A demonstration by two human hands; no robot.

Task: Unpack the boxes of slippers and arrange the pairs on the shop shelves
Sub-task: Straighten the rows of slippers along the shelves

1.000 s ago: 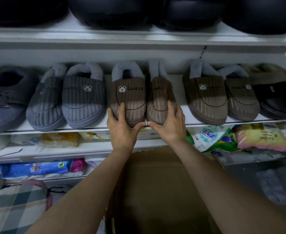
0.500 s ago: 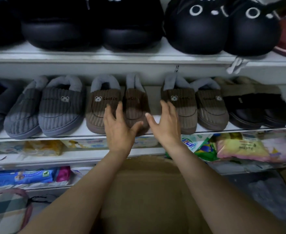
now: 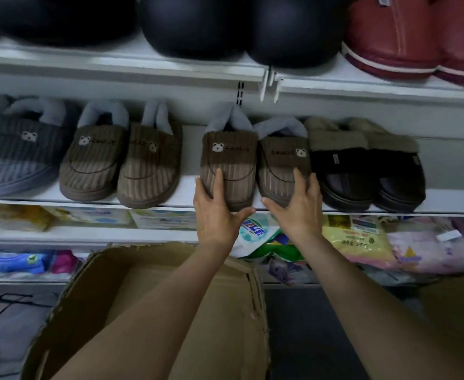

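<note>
Right, starting wide with the white shelf (image 3: 444, 200), stretched across the whole view and carrying the row. Down below, gaping open, the cardboard box (image 3: 143, 283), flaps up, inside too dim to read. Back up along the row: grey bear slipper (image 3: 17, 154) at far left, then a matching brown pair (image 3: 93, 160) with toes just over the shelf lip, and at the right a black fleece-lined pair (image 3: 362, 171), pressed up against the slippers being handled.

Between those two, soles down on the shelf, heels towards the back wall, toes at the front edge: the brown bear pair (image 3: 233, 152), side by side and touching.

Cupping one toe with the left hand (image 3: 214, 212), fingers curled over the ribbed top, thumb tucked under the front of the sole. Cupping the other toe with the right hand (image 3: 299, 207), fingers spread over the upper, thumb hooked at the sole edge. Each grip half closed and wrapped on fabric, not clamped hard.

Probably light and soft, judging by the corduroy upper and fleecy collar, with a firmer sole lending the only stiffness. Nothing fragile, nothing slippery, plenty of friction in that ribbing. Best taken just so, at the toe with a thumb on the sole, rather than dragged by the floppy collar.
</note>
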